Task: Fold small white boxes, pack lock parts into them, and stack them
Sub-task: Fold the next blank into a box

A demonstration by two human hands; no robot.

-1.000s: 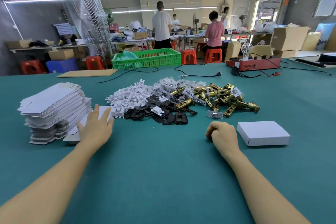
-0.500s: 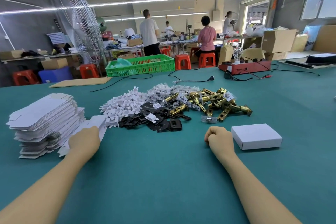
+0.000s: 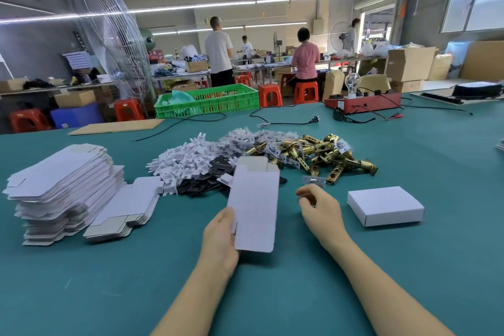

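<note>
While the left hand grips a flat blank by its near left edge, held above the table near the parts pile, the right hand hovers just right, fingers loosely curled, empty; a folded box lies farther right

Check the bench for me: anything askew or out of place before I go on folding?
Only the stacks of flat box blanks look untidy: the tall one leans, its sheets fanned, and the lower pile beside it has slid sideways. One small metal plate lies apart from the parts heap.
</note>
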